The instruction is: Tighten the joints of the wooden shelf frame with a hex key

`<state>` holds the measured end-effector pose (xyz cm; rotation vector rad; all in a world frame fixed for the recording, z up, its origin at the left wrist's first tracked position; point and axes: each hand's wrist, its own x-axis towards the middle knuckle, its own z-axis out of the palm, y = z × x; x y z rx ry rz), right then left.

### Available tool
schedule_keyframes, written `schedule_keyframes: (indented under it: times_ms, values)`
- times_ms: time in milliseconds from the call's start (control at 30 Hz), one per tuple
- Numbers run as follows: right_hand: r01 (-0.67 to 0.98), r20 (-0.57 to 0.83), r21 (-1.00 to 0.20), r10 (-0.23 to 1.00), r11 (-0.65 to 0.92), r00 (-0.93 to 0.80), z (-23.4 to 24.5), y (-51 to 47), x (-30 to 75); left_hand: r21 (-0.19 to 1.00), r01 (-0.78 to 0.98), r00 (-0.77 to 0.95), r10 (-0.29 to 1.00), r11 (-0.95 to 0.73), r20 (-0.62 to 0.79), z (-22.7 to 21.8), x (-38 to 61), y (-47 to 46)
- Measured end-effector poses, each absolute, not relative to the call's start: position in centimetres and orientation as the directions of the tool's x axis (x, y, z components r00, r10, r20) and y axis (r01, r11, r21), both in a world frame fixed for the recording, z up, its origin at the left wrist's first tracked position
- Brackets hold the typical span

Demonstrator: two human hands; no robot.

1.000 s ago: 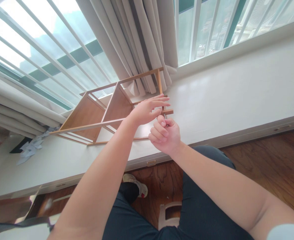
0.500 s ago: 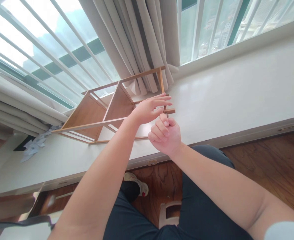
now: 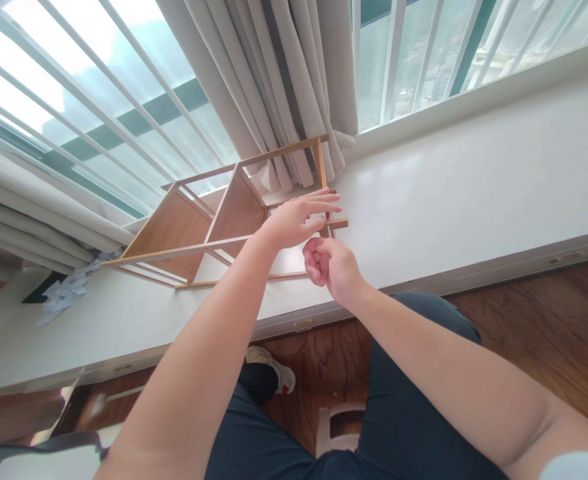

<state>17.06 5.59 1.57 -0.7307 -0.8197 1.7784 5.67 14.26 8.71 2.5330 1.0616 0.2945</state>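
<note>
A wooden shelf frame (image 3: 179,252) lies on its side on the white ledge, with two brown panels set across it. My left hand (image 3: 301,217) reaches over its right end, fingers stretched out along the end bar and the thumb near a short projecting wooden piece (image 3: 339,223). Just below that piece, my right hand (image 3: 331,263) is closed, its fingers curled together. A thin shiny bit shows above the right hand, too small to name. Whatever lies within those fingers is hidden.
The white ledge (image 3: 454,180) runs under barred windows. Grey curtains (image 3: 274,80) hang behind the frame. Crumpled white paper (image 3: 67,290) lies at the ledge's left. Below are my legs, a shoe (image 3: 274,367), a light stool (image 3: 324,427) and the dark wood floor (image 3: 539,327).
My right hand has turned at the wrist and shifted slightly right, still closed. My left hand stays at the end of the frame. The frame keeps its place.
</note>
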Motion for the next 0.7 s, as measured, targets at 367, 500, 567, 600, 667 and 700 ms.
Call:
schedule_keyframes:
  times_ms: [367,500,567,600,667,700]
  values:
    - [-0.098,-0.104,-0.988,0.984,-0.119,-0.146,-0.8,6.6,19.3,0.415,0.651,0.688,0.725,-0.636,0.032,9.0,5.7,14.0]
    - [-0.078,-0.107,-0.990,0.986,-0.118,-0.131,-1.2,7.0,19.6,0.419,0.647,0.690,0.723,-0.637,0.033,9.1,5.7,14.0]
    - [-0.087,-0.108,-0.989,0.986,-0.120,-0.129,-1.2,7.1,19.6,0.417,0.650,0.688,0.725,-0.635,0.032,9.1,5.7,14.0]
    - [-0.093,-0.110,-0.988,0.986,-0.123,-0.129,-1.2,7.1,19.5,0.417,0.651,0.687,0.726,-0.634,0.031,9.1,5.7,14.0]
    - [-0.104,-0.118,-0.986,0.985,-0.132,-0.128,-1.1,7.2,19.4,0.420,0.650,0.687,0.726,-0.634,0.033,9.1,5.7,14.0]
    - [-0.110,-0.123,-0.984,0.984,-0.138,-0.128,-1.1,7.1,19.3,0.423,0.647,0.688,0.725,-0.635,0.036,9.0,5.7,14.0]
